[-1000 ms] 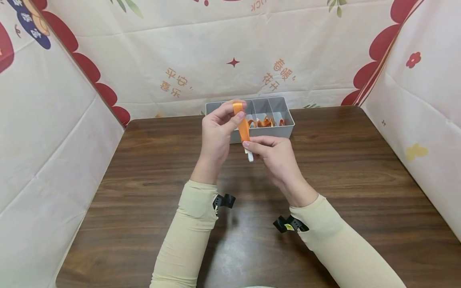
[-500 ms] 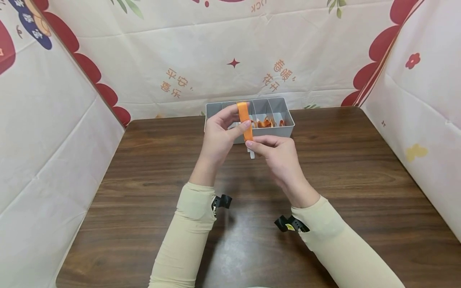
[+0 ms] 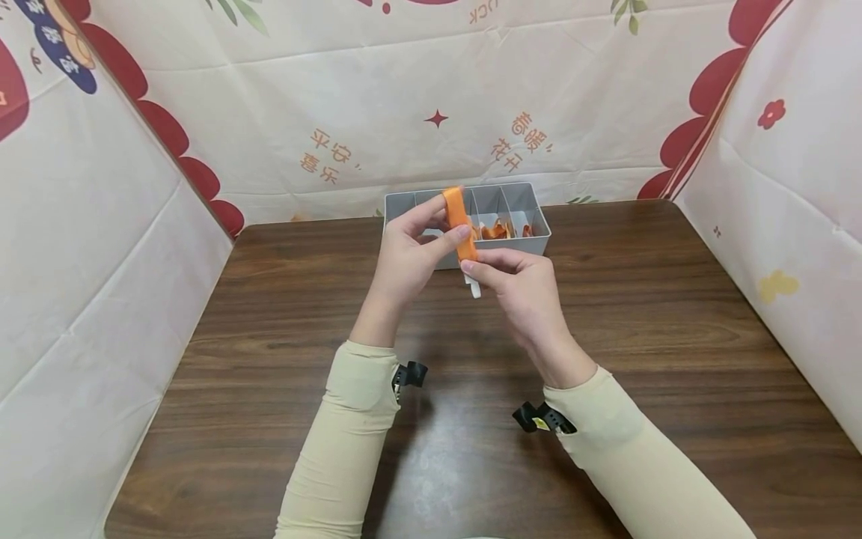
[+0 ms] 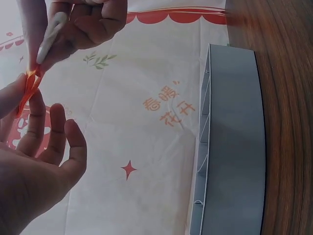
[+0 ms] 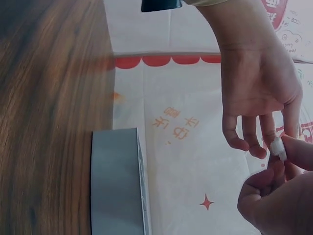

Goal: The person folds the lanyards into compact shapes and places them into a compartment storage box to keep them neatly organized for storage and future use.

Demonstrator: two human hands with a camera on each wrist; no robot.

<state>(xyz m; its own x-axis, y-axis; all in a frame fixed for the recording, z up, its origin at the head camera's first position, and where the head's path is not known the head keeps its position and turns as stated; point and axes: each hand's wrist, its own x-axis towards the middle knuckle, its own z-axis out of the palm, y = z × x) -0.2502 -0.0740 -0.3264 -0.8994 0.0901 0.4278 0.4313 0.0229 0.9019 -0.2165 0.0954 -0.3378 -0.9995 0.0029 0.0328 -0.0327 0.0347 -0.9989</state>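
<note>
An orange satin ribbon (image 3: pixel 456 212) is stretched in a narrow loop above the table, in front of a grey box. My left hand (image 3: pixel 406 251) holds its upper part, with the ribbon over the index finger and the thumb against it; the other fingers are loosely bent in the left wrist view. Just below, my right hand (image 3: pixel 528 293) pinches the ribbon's lower end between thumb and index finger. A small white strip (image 3: pixel 474 288) sticks out beneath that pinch, and this white piece (image 5: pixel 278 148) also shows at the right fingertips in the right wrist view. Its kind is unclear.
Behind the hands, the grey divided box (image 3: pixel 532 244) stands at the table's back edge. Orange ribbon pieces (image 3: pixel 497 230) lie in its right compartments. Printed cloth walls (image 3: pixel 269 135) enclose the brown wooden table (image 3: pixel 283 322) at the back and both sides.
Both hands have shifted slightly to the right with the ribbon. The left thumb has come lower along it, and the stretch between the hands looks shorter than a second ago.
</note>
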